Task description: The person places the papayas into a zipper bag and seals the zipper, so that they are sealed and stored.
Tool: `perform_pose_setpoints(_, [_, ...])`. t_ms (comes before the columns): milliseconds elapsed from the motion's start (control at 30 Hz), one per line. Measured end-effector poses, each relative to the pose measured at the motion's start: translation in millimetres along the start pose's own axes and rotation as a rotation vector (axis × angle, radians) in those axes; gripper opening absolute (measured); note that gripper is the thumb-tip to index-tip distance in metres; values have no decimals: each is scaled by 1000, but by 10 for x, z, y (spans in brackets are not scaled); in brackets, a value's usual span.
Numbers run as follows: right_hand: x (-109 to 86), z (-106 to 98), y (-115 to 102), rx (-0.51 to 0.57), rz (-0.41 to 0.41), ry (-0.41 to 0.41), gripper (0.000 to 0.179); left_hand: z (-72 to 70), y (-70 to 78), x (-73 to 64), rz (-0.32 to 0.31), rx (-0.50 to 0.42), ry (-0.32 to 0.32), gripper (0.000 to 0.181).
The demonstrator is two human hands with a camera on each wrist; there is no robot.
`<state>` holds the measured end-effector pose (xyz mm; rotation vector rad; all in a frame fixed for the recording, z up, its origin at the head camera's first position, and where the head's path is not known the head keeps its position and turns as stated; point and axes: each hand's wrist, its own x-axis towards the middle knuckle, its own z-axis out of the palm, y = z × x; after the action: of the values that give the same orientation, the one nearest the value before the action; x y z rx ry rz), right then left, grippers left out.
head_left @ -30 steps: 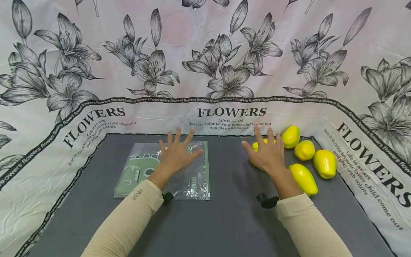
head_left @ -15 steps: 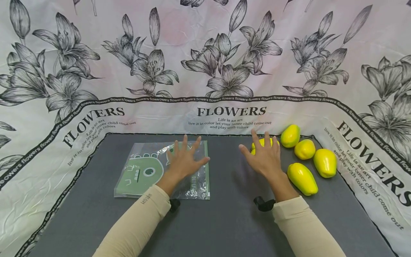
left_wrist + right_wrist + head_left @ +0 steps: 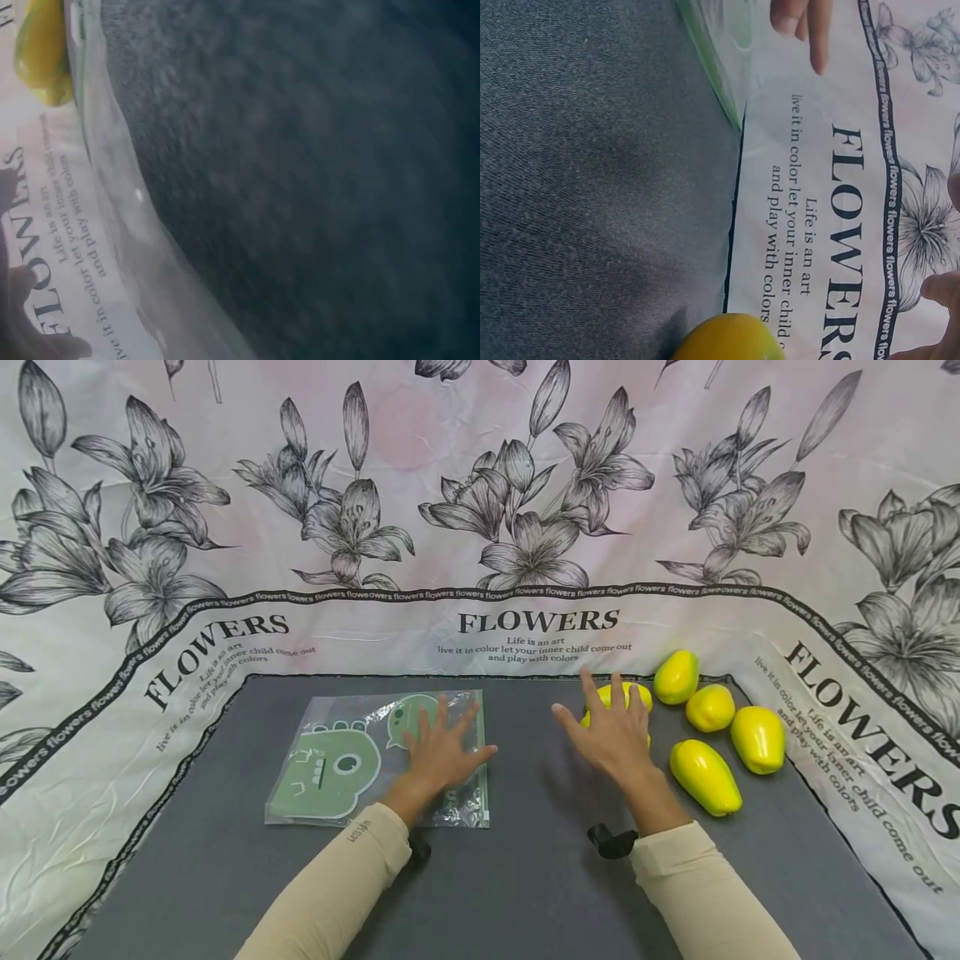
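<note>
In the head view, my left hand is over the right part of a clear zip bag with a green cartoon dinosaur print, its fingers spread and holding nothing. My right hand has its fingers apart too, in front of yellow fruit that it partly hides. Several more yellow fruits stand to the right, among them a long one lying nearest the right wrist. The right wrist view shows the top of a yellow fruit and the bag's green edge.
A grey cloth surface lies under everything. Behind and along both sides rises a white sheet with black flower drawings and lettering. A black strap piece sits at the right wrist.
My left hand has moved right and a little nearer across the bag, uncovering more of the print. My right hand has shifted slightly left. Bag and fruits have stayed put.
</note>
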<state>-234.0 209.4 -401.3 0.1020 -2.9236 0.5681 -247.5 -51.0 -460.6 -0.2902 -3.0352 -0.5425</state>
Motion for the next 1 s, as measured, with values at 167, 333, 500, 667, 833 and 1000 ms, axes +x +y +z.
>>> perform_pose_setpoints(167, [-6,28,-2,10,6,-4,84,65,6,13,18,-28,-24,80])
perform_pose_setpoints(333, [-8,50,-8,13,-3,-7,85,139,-6,25,22,-51,-76,77])
perform_pose_setpoints(500, [-13,81,-10,11,-8,-4,85,218,-55,19,18,-79,-136,77])
perform_pose_setpoints(667, [-25,103,3,14,-9,2,85,288,-99,10,31,-84,-156,75])
perform_pose_setpoints(833, [-39,120,11,13,-15,1,86,316,-88,4,31,-92,-174,72])
perform_pose_setpoints(1000, [-45,158,6,15,-17,-6,86,323,-59,-8,19,-78,-177,68])
